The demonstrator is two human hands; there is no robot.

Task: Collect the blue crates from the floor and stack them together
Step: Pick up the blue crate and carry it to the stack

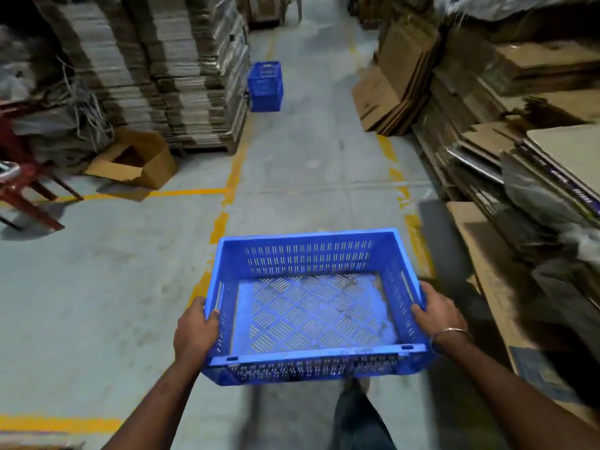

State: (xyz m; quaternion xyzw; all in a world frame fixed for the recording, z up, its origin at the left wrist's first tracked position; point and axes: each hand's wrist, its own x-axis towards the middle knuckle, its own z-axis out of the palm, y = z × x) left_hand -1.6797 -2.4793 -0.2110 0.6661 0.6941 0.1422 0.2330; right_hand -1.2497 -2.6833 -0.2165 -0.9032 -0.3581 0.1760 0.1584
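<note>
I carry an empty blue slotted crate (311,254) level in front of me, above the grey floor. My left hand (194,329) grips its left rim, fingers curled over the edge. On the opposite side my right hand (438,315), with a metal bangle at the wrist, grips the right rim the same way. Farther down the aisle a stack of blue crates (265,86) stands on the floor beside a pallet of cardboard.
Tall stacks of flattened cardboard (181,69) line the left of the aisle, more flat cartons (399,86) lean along the right. An open brown box (139,162) and a red stool (22,186) sit at the left. Yellow floor lines (233,177) edge the aisle.
</note>
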